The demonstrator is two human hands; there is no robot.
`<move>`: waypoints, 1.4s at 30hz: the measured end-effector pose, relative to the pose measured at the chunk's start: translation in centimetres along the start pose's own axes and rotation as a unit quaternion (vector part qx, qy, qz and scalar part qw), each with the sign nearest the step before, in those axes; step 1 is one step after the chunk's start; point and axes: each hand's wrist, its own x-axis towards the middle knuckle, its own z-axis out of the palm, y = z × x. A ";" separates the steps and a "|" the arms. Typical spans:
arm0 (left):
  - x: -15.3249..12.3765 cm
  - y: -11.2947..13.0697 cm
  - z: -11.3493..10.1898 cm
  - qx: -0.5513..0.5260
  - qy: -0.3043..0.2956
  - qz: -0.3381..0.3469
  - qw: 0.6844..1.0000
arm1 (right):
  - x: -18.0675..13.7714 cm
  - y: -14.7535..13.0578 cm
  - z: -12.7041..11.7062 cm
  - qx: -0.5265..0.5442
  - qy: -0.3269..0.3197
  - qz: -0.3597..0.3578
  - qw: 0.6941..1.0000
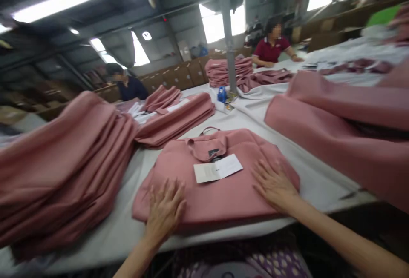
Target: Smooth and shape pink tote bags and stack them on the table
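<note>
A folded pink garment (217, 199) lies flat on the white-covered table in front of me. Its collar band (204, 153) points away from me, with a dark label inside it. Just below the collar an unfolded white paper tag (218, 169) rests on the cloth. My left hand (166, 205) presses flat on the garment's lower left side, fingers spread. On the right side of the same garment lies my right hand (274, 184), palm down with its fingers stretched out. Neither hand grips anything.
A tall stack of folded pink garments (64, 163) stands at my left, and a lower stack (179, 120) lies behind it. More pink cloth (345, 137) is heaped at right. A post (227, 35) rises beyond, near a blue object (221, 95). Two people work farther back.
</note>
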 end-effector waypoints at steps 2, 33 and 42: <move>-1.6 -1.0 1.0 0.022 -0.051 -0.121 0.991 | 0.2 0.5 1.2 -0.028 0.026 -0.025 0.999; 1.4 -1.3 -3.1 -0.202 -0.130 0.029 0.970 | 6.7 -1.1 -4.4 -0.016 0.033 -0.014 0.999; -1.8 2.5 1.8 -0.164 -0.061 0.094 0.980 | 9.6 -9.7 -4.2 0.195 -0.248 -0.121 0.941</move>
